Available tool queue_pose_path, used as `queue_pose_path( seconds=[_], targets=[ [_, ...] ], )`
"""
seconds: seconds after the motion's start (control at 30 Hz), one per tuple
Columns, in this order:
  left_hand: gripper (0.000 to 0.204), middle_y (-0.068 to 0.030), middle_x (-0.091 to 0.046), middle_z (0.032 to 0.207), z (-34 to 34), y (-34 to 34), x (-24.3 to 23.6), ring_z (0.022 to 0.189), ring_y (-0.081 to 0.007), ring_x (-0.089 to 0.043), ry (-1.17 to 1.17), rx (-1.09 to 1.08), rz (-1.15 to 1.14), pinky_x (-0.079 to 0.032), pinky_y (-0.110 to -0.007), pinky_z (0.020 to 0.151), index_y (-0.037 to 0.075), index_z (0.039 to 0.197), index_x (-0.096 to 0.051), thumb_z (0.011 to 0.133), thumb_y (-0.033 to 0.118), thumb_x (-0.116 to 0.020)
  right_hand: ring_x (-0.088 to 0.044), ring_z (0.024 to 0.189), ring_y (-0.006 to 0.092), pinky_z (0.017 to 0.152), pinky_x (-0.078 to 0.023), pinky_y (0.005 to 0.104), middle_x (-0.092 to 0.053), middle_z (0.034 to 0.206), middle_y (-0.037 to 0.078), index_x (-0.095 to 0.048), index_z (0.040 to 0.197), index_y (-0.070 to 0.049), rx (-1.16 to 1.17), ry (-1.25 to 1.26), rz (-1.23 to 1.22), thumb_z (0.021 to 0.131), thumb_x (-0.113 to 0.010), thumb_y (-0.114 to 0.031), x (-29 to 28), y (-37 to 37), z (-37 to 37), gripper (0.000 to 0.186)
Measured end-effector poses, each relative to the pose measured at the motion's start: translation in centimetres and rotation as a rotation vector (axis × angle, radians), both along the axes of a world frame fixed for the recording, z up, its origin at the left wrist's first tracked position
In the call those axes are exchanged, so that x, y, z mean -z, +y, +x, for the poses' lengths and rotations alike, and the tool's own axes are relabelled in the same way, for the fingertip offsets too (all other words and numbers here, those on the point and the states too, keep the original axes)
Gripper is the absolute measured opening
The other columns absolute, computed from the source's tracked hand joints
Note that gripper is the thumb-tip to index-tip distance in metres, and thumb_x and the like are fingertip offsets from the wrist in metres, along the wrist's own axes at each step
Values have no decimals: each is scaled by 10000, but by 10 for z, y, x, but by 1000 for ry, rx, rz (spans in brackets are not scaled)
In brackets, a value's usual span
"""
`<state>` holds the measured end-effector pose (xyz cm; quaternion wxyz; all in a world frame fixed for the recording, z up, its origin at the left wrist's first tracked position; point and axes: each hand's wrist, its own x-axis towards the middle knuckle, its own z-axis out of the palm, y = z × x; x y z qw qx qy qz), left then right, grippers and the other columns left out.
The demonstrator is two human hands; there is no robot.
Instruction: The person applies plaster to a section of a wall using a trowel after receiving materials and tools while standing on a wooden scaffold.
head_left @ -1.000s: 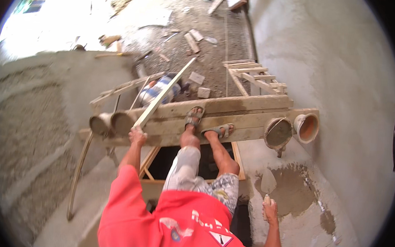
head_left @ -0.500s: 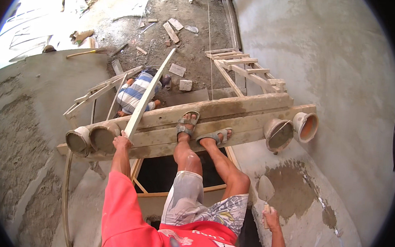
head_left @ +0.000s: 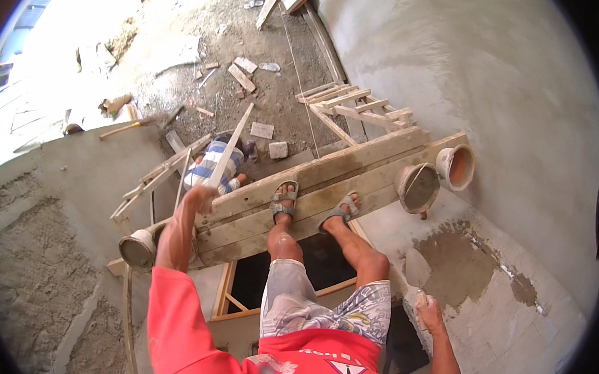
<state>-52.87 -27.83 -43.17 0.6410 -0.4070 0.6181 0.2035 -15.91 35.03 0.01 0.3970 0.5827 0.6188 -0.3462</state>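
Note:
My left hand (head_left: pixel 199 198) is wrapped round the lower end of a long pale wooden strip (head_left: pixel 232 140), which rises away from me across the scaffold planks (head_left: pixel 371 184); the hand is slightly blurred. My right hand (head_left: pixel 430 313) grips the wooden handle of a trowel (head_left: pixel 417 272), its blade over a dark wet mortar patch (head_left: pixel 459 265) on the concrete at lower right. My sandalled feet (head_left: pixel 285 198) rest on the planks. Mortar buckets (head_left: pixel 419 187) stand at their right end, and another bucket (head_left: pixel 136 249) at their left end, partly hidden by my arm.
A dark framed opening (head_left: pixel 245 286) lies below the planks. A co-worker in a striped shirt (head_left: pixel 208 168) crouches beyond them. A slatted wooden frame (head_left: pixel 352 108) leans near the right wall (head_left: pixel 525 84). Scrap boards (head_left: pixel 243 77) lie on the dirt floor. A rough plastered wall (head_left: pixel 27 273) is on the left.
My left hand has lifted the strip, now blurred at the grip. My right hand keeps hold of the trowel. The view has shifted, and more of the co-worker shows than a second ago.

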Motion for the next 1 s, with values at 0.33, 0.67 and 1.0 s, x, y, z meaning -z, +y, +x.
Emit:
queue_pose_path(
  seconds=[0.33, 0.67, 1.0],
  targets=[
    [372, -175, -598, 844, -173, 169, -302, 635, -323, -637, -19, 43, 178, -469, -467, 492, 44, 1033, -526, 785, 268, -689, -534, 453, 143, 386, -449, 305, -545, 645, 49, -545, 1007, -26, 275, 77, 14, 859, -615, -152, -20, 19, 91, 207],
    [412, -213, -602, 823, -156, 339, -405, 606, -327, -642, 40, 19, 175, -502, -435, 466, -19, 1126, -477, 864, 261, -626, -558, 503, 149, 429, -464, 326, -557, 672, 56, -552, 1074, -6, 419, 64, -108, 870, -625, -156, -12, 94, 136, 263],
    [364, -154, -607, 802, -147, 515, -389, 615, -305, -637, 65, -51, 238, -505, -444, 496, 22, 1063, -521, 823, 253, -669, -582, 539, 159, 483, -483, 337, -586, 716, 73, -538, 1199, 28, 462, 48, -192, 870, -633, -170, -17, 198, 158, 396]
  ],
)
